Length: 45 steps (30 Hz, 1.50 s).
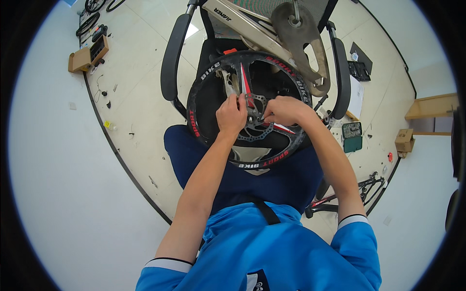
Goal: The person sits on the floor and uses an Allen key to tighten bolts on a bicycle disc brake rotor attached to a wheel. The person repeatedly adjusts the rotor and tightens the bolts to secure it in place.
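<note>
A three-spoke black bicycle wheel lies before me over the seat of a black armchair and my knees. A perforated metal brake disc rotor sits around its hub. My left hand is curled at the rotor's left edge, thumb and fingers closed on it. My right hand is at the rotor's right side, fingertips pinched together close to the hub. Whether a small part or tool is between those fingertips is too small to tell. A pale crumpled cloth or glove shows through the wheel's upper left opening.
A beige bicycle frame with a grey chain guard leans across the chair, beyond the wheel. Armrests rise on both sides. A green case, a black bicycle frame and an opened cardboard box are on the floor.
</note>
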Tool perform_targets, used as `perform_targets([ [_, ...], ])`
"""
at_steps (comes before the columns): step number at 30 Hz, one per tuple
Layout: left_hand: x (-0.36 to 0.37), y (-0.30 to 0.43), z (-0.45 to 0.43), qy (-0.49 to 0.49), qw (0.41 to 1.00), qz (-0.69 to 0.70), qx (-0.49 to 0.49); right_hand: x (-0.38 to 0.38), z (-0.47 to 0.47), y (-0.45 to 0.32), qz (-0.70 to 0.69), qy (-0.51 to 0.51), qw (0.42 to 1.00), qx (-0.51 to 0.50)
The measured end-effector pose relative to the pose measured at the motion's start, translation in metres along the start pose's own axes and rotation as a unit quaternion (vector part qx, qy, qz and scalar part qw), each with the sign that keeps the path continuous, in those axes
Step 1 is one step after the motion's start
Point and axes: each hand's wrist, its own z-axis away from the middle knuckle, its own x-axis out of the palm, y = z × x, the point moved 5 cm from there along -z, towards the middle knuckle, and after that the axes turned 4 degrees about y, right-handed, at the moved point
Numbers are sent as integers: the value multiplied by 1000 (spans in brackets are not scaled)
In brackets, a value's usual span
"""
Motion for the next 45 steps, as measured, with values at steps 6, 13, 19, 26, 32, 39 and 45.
perform_targets([
  [6, -1, 3, 0, 2, 1000, -6, -1, -16, -20, -26, 183, -27, 983, -18],
  [13, -2, 4, 3, -5, 1000, -2, 18, -30, -19, -32, -24, 33, 994, -103],
  [19, -4, 3, 2, -3, 1000, 3, -10, -23, 41, -11, -224, 447, 866, -6],
  [26, -18, 14, -6, 16, 999, 51, -12, 90, 61, -16, -392, 515, 759, 75],
  [32, -61, 56, -10, 23, 990, 122, 69, 92, 62, -25, -309, 579, 753, 37],
  [39, -82, 80, 24, -38, 977, 196, 80, 85, 57, -34, -231, 569, 789, 3],
  [45, -84, 96, 45, -64, 961, 241, 119, 86, 53, -39, -165, 546, 821, -24],
])
